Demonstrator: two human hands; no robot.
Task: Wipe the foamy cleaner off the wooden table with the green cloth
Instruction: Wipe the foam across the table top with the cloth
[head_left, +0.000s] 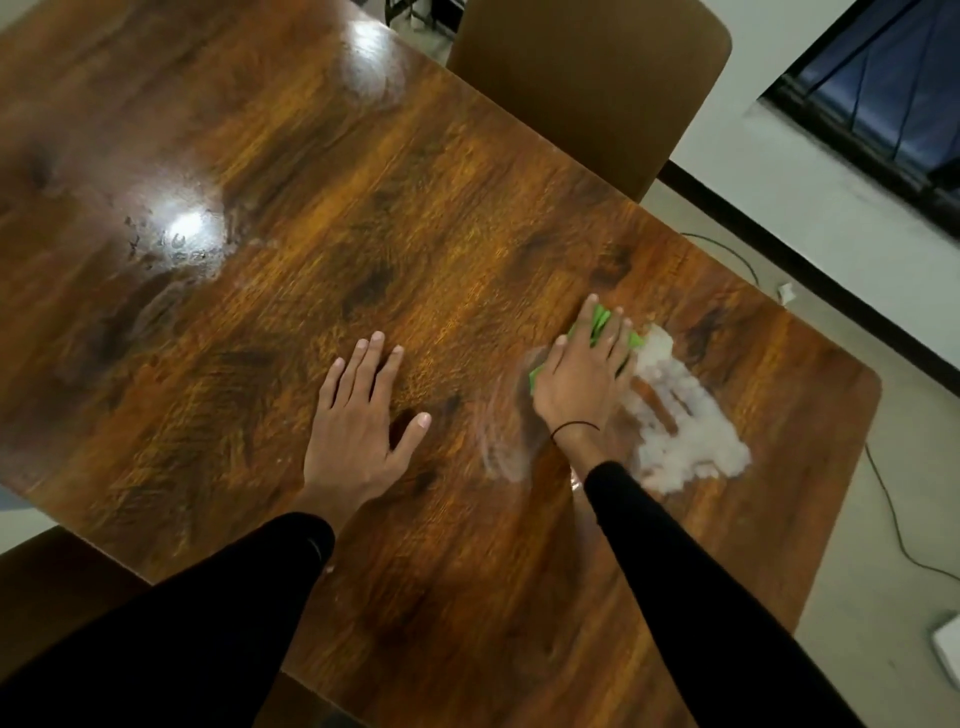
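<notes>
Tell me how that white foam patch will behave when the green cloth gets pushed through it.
The foam will probably smear rather than slide whole: a thin whitish streak already arcs left of the right hand. It looks soft and light, so the green cloth should plough through easily. Bare streaks inside the patch suggest it parts readily.

Two hands lie on one wooden table (467, 218) — the left hand (358, 421) flat with fingers spread, the right hand (582, 374) with one green cloth (602, 325) under its fingers. One patch of white foam (680, 415) sits just right of those fingers — and one chair (587, 88) stands beyond the fingertips.
</notes>
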